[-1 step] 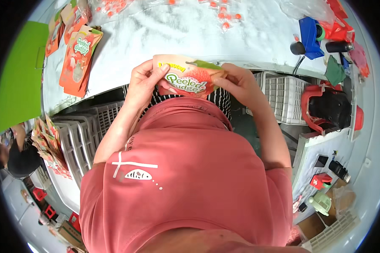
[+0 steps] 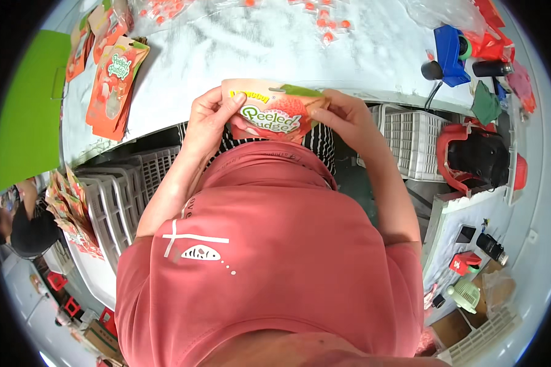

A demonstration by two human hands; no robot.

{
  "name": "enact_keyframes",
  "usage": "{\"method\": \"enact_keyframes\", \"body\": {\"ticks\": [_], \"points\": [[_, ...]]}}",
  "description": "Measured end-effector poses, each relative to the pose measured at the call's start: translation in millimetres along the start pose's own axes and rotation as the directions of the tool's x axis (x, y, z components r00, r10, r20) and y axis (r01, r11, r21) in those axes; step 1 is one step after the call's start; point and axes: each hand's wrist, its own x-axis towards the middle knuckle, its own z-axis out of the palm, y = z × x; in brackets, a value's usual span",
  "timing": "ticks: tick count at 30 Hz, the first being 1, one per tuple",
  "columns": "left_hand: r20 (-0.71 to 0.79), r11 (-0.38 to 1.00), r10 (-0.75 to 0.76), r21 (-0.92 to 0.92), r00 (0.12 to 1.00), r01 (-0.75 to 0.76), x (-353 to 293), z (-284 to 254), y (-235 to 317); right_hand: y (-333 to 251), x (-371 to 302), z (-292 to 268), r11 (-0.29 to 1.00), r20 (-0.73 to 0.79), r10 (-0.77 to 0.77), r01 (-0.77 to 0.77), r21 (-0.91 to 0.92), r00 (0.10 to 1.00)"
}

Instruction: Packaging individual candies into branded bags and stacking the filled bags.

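Two-handed pinch, apparently to keep pouch (image 2: 274,116) taut: left hand (image 2: 207,117) grips left end, thumb on printed face; right hand (image 2: 351,123) grips right end by green corner; pouch at near edge of table (image 2: 183,67); similar pouches (image 2: 113,85) stacked leftward, probably for easy reach

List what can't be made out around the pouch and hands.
All in the head view:
Back and contents of the pouch: hidden by its printed front.
Some fingers of the left hand and right hand: behind the pouch.
Striped cloth: mostly covered by pouch and shirt.
Red pieces: too small to identify; upper edge cuts off the group.
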Motion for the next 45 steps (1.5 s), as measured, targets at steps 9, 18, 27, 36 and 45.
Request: {"method": "enact_keyframes", "body": {"ticks": [9,18,27,36,45], "points": [[0.012,0.997,-0.07,-0.016,0.997,0.07,-3.6,15.1,-4.4,-17.9,15.3,-2.2,0.893,0.083,-0.109,0.134,-0.429,0.991],[0.181,0.994,0.008,0.106,0.984,-0.027,1.5,30.1,-4.0,-46.9,36.3,17.9,0.55,0.274,-0.143,0.306,-0.777,0.951],[-0.001,0.996,-0.084,-0.029,0.996,0.084,10.3,22.0,1.6,-22.8,15.6,-19.9,0.934,0.3,0.105,0.01,-0.358,0.948],[-0.098,0.981,-0.131,-0.157,0.987,0.115,21.7,-3.3,-14.6,36.3,21.8,-18.9,0.998,0.094,0.009,-0.015,0.069,0.996],[-0.138,0.998,-0.057,-0.022,0.989,0.055,12.7,-9.8,-5.6,53.3,28.5,7.7,0.965,-0.09,-0.152,0.168,0.201,0.984]]}}
